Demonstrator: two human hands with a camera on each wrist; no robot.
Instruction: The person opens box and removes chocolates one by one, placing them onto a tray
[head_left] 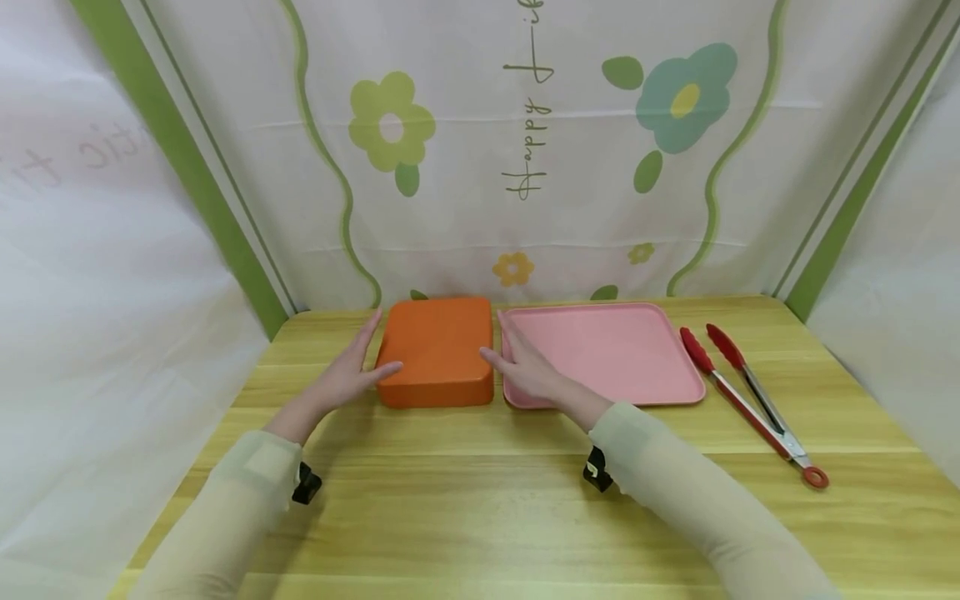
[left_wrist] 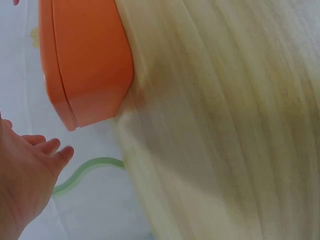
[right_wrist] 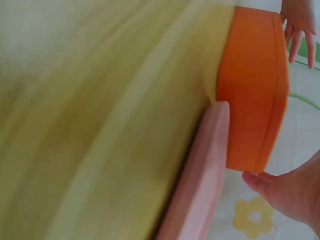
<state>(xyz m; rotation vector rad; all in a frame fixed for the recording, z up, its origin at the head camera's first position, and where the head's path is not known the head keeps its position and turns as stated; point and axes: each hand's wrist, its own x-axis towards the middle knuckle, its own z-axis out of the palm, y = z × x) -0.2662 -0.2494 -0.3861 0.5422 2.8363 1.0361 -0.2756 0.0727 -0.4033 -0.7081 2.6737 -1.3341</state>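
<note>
Printed white cloth [head_left: 465,217] backs the wooden table [head_left: 450,517]. The orange box [head_left: 437,337] stands on it, left of the pink tray [head_left: 611,350], directly between your two hands. Your left hand [head_left: 341,379] is at the box's left side, fingers spread; your right hand [head_left: 536,371], likewise spread, is at its right, over the tray's left end. The box shows no clear long axis. Neither hand is evidently nearer; contact cannot be confirmed.

It was a curtained booth [head_left: 247,200], its building unclear. Flowered cloth [head_left: 450,217] hung behind the tabletop's [head_left: 450,517] far edge, pale sheets [head_left: 97,350] beyond its side edges.
</note>
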